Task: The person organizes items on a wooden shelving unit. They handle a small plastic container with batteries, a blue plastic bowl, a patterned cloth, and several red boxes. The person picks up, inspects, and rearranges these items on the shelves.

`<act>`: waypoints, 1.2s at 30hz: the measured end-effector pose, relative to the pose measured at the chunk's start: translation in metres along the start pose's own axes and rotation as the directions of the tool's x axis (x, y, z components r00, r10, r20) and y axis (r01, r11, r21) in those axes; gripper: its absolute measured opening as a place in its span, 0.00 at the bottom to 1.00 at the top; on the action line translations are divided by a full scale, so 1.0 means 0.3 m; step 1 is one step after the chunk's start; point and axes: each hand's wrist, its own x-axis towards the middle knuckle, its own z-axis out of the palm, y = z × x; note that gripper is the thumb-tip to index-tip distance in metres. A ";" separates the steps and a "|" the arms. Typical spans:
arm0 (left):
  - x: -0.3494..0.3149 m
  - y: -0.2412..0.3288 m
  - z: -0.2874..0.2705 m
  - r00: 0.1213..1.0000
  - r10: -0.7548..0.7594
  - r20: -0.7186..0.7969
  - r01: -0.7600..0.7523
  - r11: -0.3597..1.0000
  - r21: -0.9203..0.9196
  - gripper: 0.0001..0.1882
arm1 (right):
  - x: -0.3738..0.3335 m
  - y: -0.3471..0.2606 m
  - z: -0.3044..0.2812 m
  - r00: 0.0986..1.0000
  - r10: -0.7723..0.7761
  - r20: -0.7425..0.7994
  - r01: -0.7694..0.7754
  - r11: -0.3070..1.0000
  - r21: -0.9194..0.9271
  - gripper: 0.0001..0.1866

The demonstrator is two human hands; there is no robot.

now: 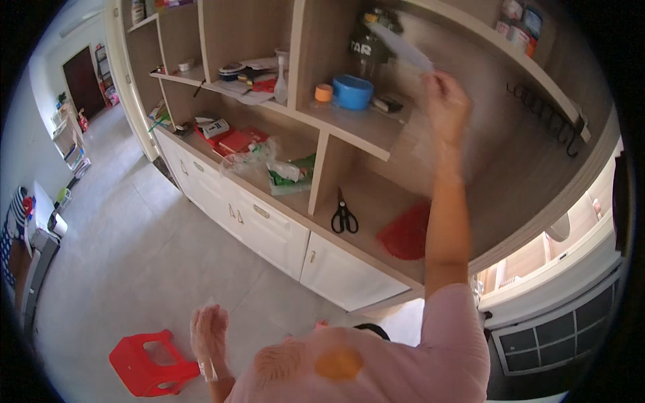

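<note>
My right hand (447, 104) is raised in front of the upper right shelf, thumb and fingers pinched on a thin pale sheet (401, 47). Motion blurs the sheet, so I cannot tell whether it is paper or plastic. It passes in front of a dark bottle (366, 50) on the shelf. Low on the left, my left hand (209, 330) hangs over the floor in what looks like a clear plastic glove. Its fingers point up, and I see nothing in them. A red stool (134, 363) stands on the floor just left of it.
The wooden shelf unit holds a blue round container (353, 92), an orange lid (323, 92), black-handled scissors (344, 218) and a red mesh item (405, 232). Crumpled plastic (252, 158) lies farther left. White cabinet doors (269, 235) run below; black hooks (547, 111) hang at right.
</note>
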 end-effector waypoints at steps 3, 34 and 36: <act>0.036 -0.011 -0.005 1.000 -0.020 0.005 0.020 0.998 0.068 0.03 | -0.200 -0.078 -0.187 0.991 0.112 -0.068 -0.116 0.991 -0.065 0.11; -0.030 -0.285 0.281 0.941 -0.282 0.188 0.230 0.939 0.255 0.03 | -0.984 0.659 -0.319 0.838 0.526 0.143 -0.345 0.716 -0.606 0.13; -0.039 -0.290 0.296 0.961 -0.256 0.108 0.217 0.934 0.282 0.03 | -0.956 0.600 -0.264 0.812 0.438 0.385 -0.172 0.811 -0.559 0.15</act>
